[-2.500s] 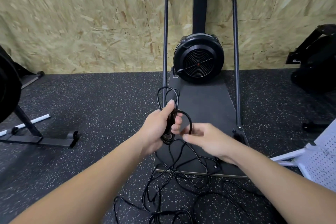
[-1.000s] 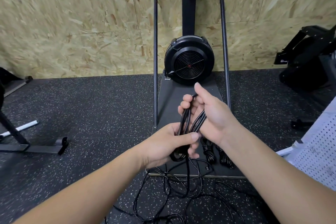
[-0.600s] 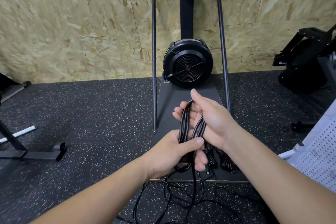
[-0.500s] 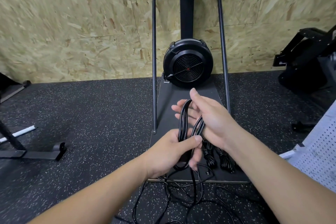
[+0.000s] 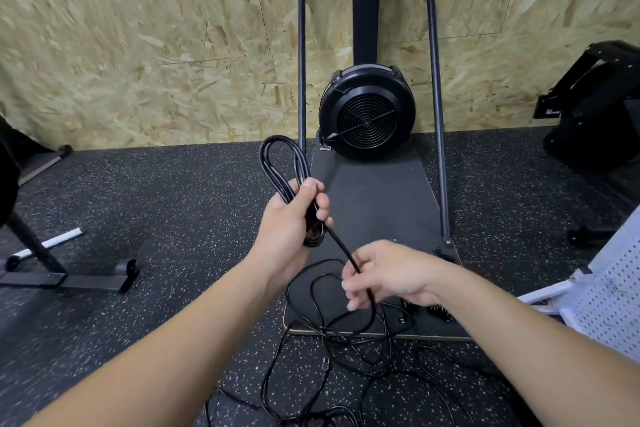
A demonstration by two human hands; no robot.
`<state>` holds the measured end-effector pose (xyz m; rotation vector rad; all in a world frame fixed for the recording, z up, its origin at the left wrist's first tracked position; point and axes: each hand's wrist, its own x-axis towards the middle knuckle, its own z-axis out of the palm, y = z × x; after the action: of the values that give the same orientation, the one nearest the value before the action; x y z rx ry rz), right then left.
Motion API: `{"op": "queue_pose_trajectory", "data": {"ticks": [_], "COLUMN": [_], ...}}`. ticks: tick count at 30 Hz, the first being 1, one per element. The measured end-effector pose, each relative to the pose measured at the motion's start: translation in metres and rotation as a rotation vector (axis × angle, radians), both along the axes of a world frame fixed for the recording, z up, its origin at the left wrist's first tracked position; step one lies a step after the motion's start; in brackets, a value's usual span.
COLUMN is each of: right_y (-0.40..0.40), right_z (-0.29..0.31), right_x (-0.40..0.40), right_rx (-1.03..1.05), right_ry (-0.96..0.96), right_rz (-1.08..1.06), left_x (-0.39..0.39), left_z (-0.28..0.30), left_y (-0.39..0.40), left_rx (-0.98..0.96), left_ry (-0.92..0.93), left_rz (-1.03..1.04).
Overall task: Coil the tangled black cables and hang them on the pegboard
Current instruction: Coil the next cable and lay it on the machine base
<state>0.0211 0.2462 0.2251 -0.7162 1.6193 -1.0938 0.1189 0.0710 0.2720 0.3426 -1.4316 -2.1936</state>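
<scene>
1. No container shows; the loose cables (image 5: 346, 340) lie tangled on the near floor and the platform (image 5: 377, 204) edge
2. The left hand (image 5: 294, 218) grips a coil (image 5: 280, 166), now raised left
3. The right hand (image 5: 388, 274), earlier up at the coil, now pinches one strand lower right
4. The pegboard (image 5: 609, 298) leans far right

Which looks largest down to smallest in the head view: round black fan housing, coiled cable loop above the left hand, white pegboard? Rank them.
1. Round black fan housing, plainly largest.
2. White pegboard, though cut off by the frame edge and nearer the camera, so unsure.
3. Coiled cable loop in the left hand, the smallest.
</scene>
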Motion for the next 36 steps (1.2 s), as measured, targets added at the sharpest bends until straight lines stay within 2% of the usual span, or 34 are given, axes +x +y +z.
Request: {"op": "queue_pose_trajectory", "data": {"ticks": [3, 6, 9, 12, 15, 17, 20, 22, 24, 25, 28, 32, 34, 36], "right_y": [0.004, 0.015, 0.017, 0.01, 0.003, -0.001, -0.006, -0.005, 0.002, 0.006, 0.014, 0.01, 0.009, 0.008], "right_z": [0.014, 0.042, 0.062, 0.065, 0.062, 0.059, 0.052, 0.056, 0.061, 0.062, 0.054, 0.025, 0.021, 0.029], "right_x": [-0.008, -0.011, -0.006, -0.001, 0.002, 0.004, 0.003, 0.003, -0.003, -0.006, -0.015, -0.007, -0.005, -0.007], "right_rx": [-0.04, -0.062, -0.285, -0.451, -0.422, -0.378, -0.364, -0.437, -0.541, -0.554, -0.365, -0.13, -0.108, -0.141], "right_ry": [0.066, 0.241, 0.185, 0.091, 0.137, 0.135, -0.044, -0.231, -0.296, -0.218, 0.27, 0.396, 0.475, 0.468], "right_rz": [-0.089, 0.048, 0.015, -0.139, -0.292, -0.404, -0.553, -0.544, -0.523, -0.526, -0.557, -0.277, -0.265, -0.348], "left_x": [0.001, 0.002, 0.0, 0.002, 0.007, 0.008, 0.009, 0.008, 0.007, 0.007, 0.008, 0.007, 0.005, 0.005], "left_z": [-0.002, -0.008, -0.017, -0.017, -0.013, -0.016, -0.024, -0.023, -0.019, -0.016, -0.012, -0.013, -0.013, -0.012], "left_y": [-0.015, -0.031, -0.038, -0.022, 0.002, 0.013, 0.029, 0.032, 0.028, 0.024, 0.016, 0.011, 0.009, 0.005], "left_rx": [-0.011, -0.005, -0.055, -0.202, -0.2, -0.2, -0.145, -0.066, 0.085, 0.152, 0.237, 0.264, 0.25, 0.182], "left_ry": [-0.011, -0.082, -0.231, -0.386, -0.486, -0.468, -0.379, -0.353, -0.288, -0.277, -0.264, -0.198, -0.184, -0.184], "left_rz": [0.086, 0.16, 0.175, 0.082, -0.073, -0.231, -0.398, -0.446, -0.461, -0.432, -0.36, -0.387, -0.384, -0.346]}}
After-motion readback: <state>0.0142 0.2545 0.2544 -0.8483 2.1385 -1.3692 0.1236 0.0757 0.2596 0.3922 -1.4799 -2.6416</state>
